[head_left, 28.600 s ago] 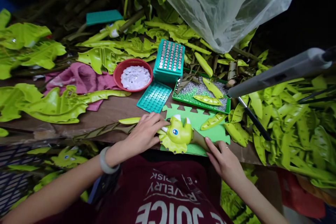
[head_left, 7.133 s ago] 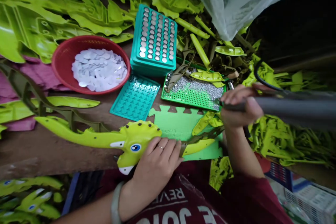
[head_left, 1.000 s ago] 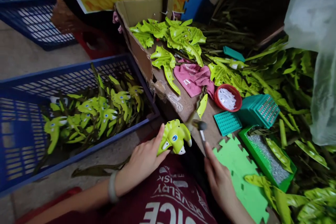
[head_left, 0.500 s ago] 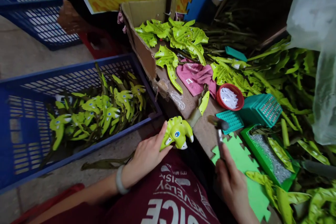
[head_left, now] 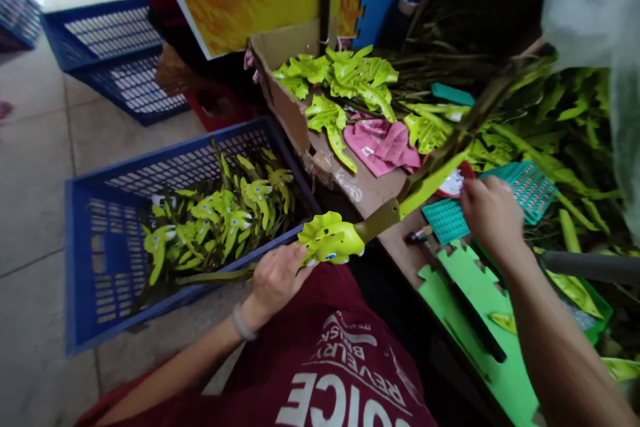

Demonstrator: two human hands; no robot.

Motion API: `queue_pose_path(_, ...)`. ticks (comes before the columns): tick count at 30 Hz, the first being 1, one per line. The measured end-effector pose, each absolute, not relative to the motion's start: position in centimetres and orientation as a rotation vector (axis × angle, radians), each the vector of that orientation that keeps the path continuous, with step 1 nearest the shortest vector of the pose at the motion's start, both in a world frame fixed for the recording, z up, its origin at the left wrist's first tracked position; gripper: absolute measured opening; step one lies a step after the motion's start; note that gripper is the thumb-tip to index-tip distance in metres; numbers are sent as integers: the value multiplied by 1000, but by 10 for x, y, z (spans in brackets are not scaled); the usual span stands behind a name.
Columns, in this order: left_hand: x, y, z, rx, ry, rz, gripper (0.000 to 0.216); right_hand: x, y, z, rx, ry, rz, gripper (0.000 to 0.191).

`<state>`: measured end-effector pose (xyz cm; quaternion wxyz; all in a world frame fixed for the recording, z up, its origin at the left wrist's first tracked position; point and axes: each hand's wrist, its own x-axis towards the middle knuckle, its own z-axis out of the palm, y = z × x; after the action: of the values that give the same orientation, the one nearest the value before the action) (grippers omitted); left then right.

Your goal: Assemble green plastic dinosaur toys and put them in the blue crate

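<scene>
My left hand is closed on the lime-green plastic dinosaur toy, which has a frilled head and a blue eye. Its dark, jointed body stretches up and right over the table, with a lime-green plate on it. Beside the red basket of small white pieces, my right hand is curled, and its fingertips are hidden. The hammer lies below that hand on the green foam mat, its dark handle toward me. A teal tray lies just left of the hand.
A blue crate at left holds several similar dinosaur toys. On the table are a pink cloth, lime-green shells in an open cardboard box, and a green tray at right. Dark stems and green parts crowd the right side.
My right hand has let go of the hammer, now on the mat, and moved up beside the red basket. The toy in my left hand has turned, its body now swung up to the right.
</scene>
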<state>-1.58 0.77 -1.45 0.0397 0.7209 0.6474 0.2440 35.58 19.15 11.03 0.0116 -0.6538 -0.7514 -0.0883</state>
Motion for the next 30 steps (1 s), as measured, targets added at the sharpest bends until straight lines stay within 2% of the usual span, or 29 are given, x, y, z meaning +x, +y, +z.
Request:
queue_pose_path(2, -12, 27, -13, 2154, 1954, 827, 50, 347, 249, 113, -2077, -2380, -181, 34)
queue_pose_path(4, -8, 42, -10, 2028, 1874, 953, 62, 344, 290, 109, -2131, -2405, -89, 24)
queue_pose_path(6, -4, 52, -7, 1824, 1765, 1030, 73, 344, 312, 101, -2188, -2412, -11, 23)
queue_pose_path(13, 4, 86, -8, 1335, 1619, 1012, 91, 352, 323, 88, -2284, -2429, 135, 27)
queue_pose_path(21, 23, 104, 3, 1114, 1392, 964, 94, 355, 323, 94, -2182, -2455, 111, 30)
queue_pose_path(23, 25, 106, 17, 962, 1279, 932, 85, 364, 312, 105, -2145, -2439, 118, 28)
queue_pose_path(25, 26, 110, 37, 755, 1134, 846, 66, 363, 290, 121, -2012, -2393, 98, 24)
queue_pose_path(28, 26, 119, 72, 507, 873, 688, 50, 333, 233, 152, -1436, -2215, -89, 15)
queue_pose_path(30, 25, 123, 91, 439, 728, 588, 50, 301, 190, 170, -1093, -2232, -250, 20)
